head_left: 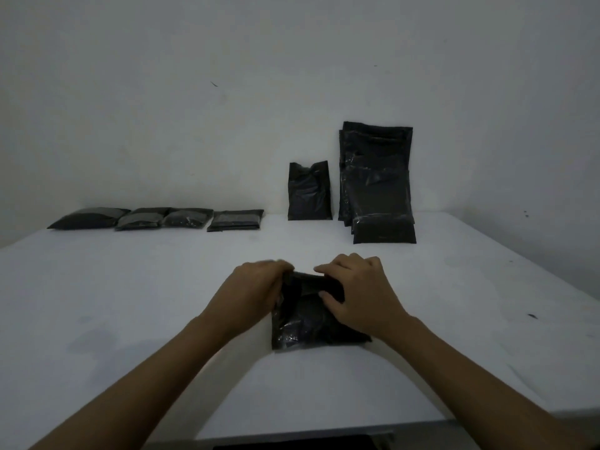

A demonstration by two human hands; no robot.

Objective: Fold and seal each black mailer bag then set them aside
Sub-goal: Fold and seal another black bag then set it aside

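white table [130, 303]; both hands fold mailer bag [298, 323].

We find no legible text, label, brand, number or sign on the bags [376, 180], the table [130, 287] or the wall [194, 92].
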